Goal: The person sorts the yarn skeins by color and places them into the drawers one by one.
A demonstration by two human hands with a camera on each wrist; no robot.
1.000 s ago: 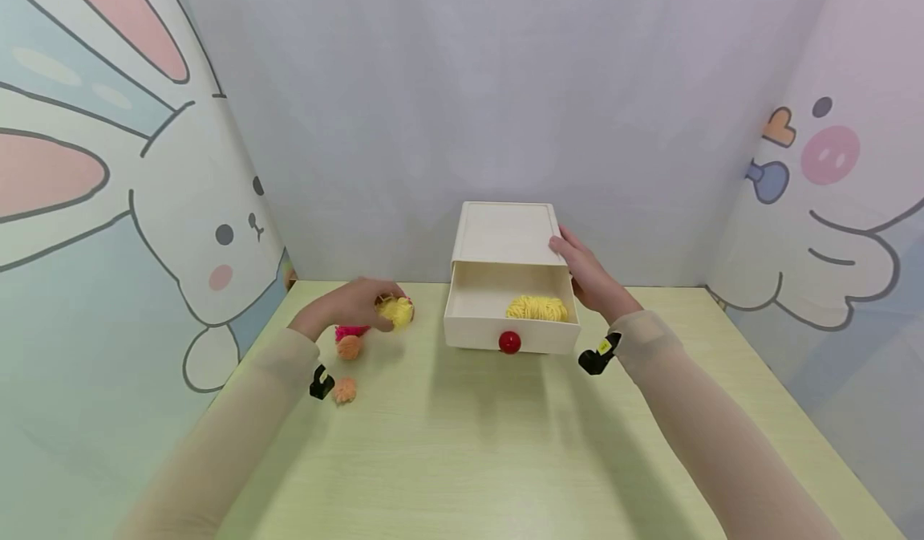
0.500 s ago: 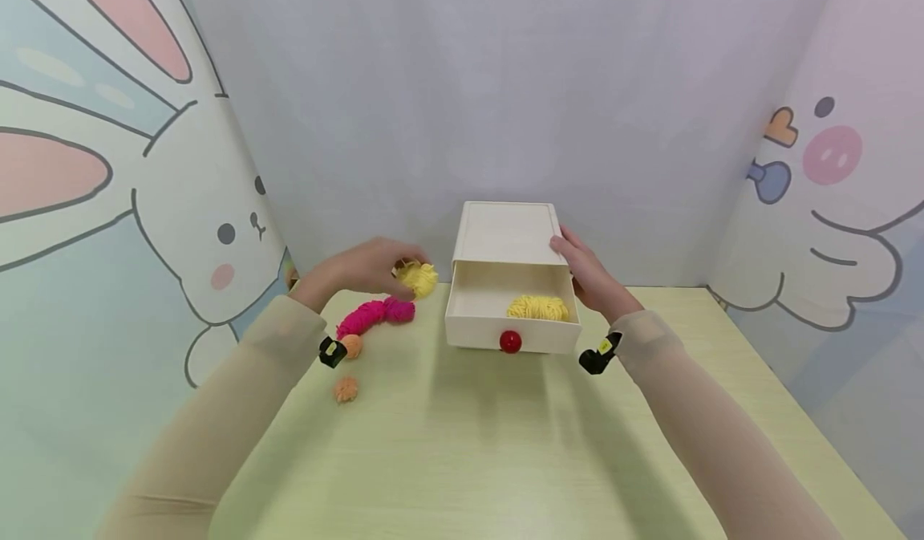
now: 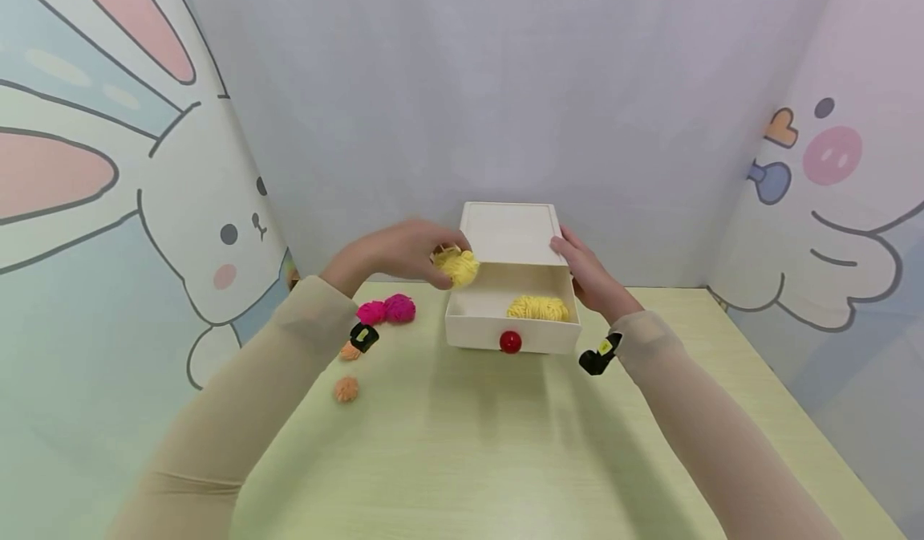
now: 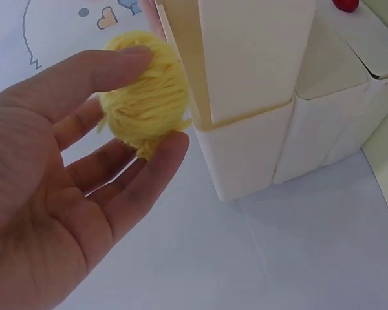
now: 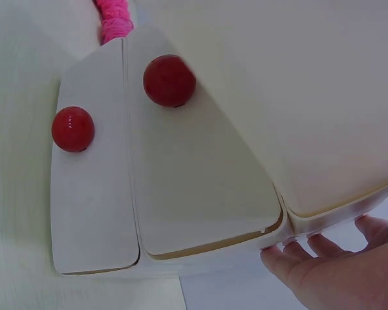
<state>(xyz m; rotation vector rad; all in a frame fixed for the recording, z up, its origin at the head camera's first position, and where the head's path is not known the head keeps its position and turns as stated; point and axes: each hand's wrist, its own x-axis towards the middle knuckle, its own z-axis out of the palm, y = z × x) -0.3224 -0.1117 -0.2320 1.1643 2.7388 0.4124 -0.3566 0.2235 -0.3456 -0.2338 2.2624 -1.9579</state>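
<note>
My left hand (image 3: pixel 404 251) pinches a ball of yellow yarn (image 3: pixel 458 268) between thumb and fingers, at the left side of a white drawer cabinet (image 3: pixel 508 231). The left wrist view shows the yarn ball (image 4: pixel 149 90) close beside the pulled-out top drawer. Inside that drawer (image 3: pixel 469 333) lies a bundle of yellow yarn (image 3: pixel 537 308), at the right. A red knob (image 3: pixel 510 342) sits on the drawer front. My right hand (image 3: pixel 590 277) rests against the cabinet's right side, thumb on the top edge. In the right wrist view its fingers (image 5: pixel 323 247) touch the side wall.
Pink yarn (image 3: pixel 371 312) and a magenta yarn ball (image 3: pixel 400 308) lie on the table left of the cabinet. Nearer are two small orange yarn balls, one (image 3: pixel 346 389) in full view and one partly behind the left wrist. Two lower drawers (image 5: pixel 194 187) are closed.
My left hand has lifted the yellow yarn ball from the left of the table and carried it right, up to the cabinet. The right hand has stayed in place.
</note>
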